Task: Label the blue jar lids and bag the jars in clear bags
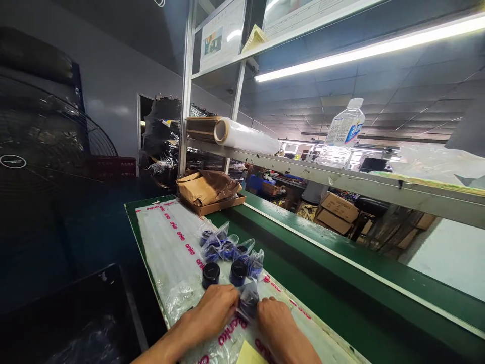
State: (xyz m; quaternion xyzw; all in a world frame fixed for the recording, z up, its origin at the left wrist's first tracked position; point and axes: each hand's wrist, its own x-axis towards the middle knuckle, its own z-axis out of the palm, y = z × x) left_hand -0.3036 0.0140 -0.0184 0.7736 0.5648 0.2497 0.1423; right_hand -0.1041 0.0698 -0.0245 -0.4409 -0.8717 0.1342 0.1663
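Observation:
Between my hands a clear plastic bag point(249, 296) stands over the white sheet, with a dark round item inside it. My left hand point(217, 306) grips the bag's left side, fingers curled. On the right side my right hand point(276, 321) is closed at the bag's edge; its fingertips are partly hidden. Just beyond my hands are two unbagged dark round capped items, one at left point(210, 275) and one at right point(238, 273). Behind them several similar bluish items sit in clear bags point(229, 246), grouped together.
A white sheet with pink "anko" print point(162, 242) covers the near bench. A cardboard tray with brown paper point(210, 192) stands at its far end. A green belt point(310, 273) runs along the right. Overhead, a shelf holds a plastic film roll point(246, 136) and a bottle point(345, 126).

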